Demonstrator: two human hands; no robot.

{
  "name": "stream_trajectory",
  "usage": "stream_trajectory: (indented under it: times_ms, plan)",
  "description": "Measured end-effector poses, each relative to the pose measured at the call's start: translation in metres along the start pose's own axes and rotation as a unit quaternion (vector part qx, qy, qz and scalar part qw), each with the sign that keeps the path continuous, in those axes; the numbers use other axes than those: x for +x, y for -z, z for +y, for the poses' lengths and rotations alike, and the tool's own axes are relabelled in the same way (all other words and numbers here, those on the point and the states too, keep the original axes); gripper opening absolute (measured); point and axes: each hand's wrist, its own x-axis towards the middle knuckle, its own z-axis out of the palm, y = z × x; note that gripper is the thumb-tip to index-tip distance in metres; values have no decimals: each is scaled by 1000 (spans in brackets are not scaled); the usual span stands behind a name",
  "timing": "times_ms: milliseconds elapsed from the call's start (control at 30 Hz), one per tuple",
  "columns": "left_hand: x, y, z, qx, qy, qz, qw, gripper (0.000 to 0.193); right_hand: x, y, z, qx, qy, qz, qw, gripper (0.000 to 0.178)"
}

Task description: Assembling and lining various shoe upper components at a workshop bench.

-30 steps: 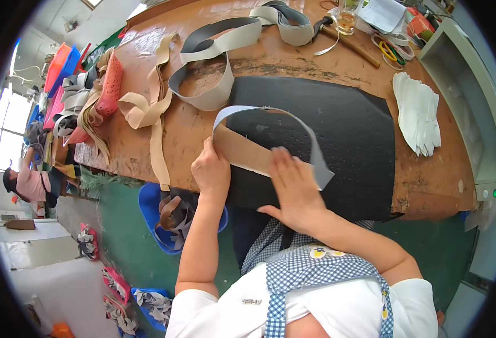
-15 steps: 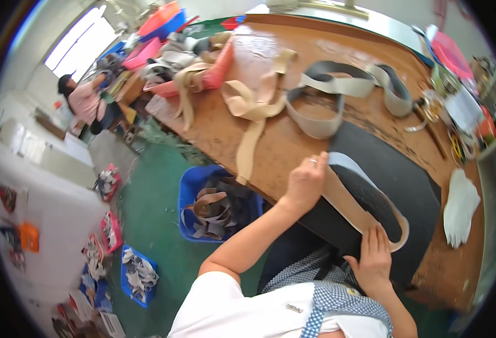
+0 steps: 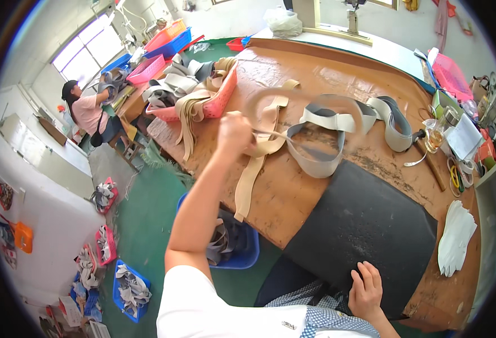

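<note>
Raised over the left part of the table, my left hand (image 3: 237,135) is closed on one end of a beige fabric strip (image 3: 362,115). The strip swings out to the right in a motion-blurred loop. Beneath it lie tan strips (image 3: 248,188) and curled grey-white bands (image 3: 315,163). My right hand (image 3: 366,288) rests near the front edge of a black mat (image 3: 366,225), fingers stretched out and holding nothing.
A pink basket (image 3: 225,96) heaped with strips stands at the table's far left. A blue bin (image 3: 245,256) sits on the floor below. White gloves (image 3: 455,239), a hammer (image 3: 433,155) and a jar (image 3: 441,132) lie right. Another person (image 3: 87,110) works far left.
My left hand has lifted the beige strip off the black mat and carried it up and left. My right hand has let go of it and moved slightly down. The view has shifted.
</note>
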Motion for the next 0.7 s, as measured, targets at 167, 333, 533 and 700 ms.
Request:
stream_trajectory:
  times_ms: [167,333,533,700]
  plan:
    - [41,8,3,-85,71,-23,994,28,-6,-3,5,-39,-21,-3,999,37]
    - [53,-31,-71,117,157,-39,980,32,2,-10,5,-49,2,-25,998,36]
    - [43,26,-90,78,38,132,987,18,1,-8,10,-77,-14,-25,997,35]
    - [-123,86,-170,283,-2,128,950,14,-1,-14,4,-89,-8,-51,995,34]
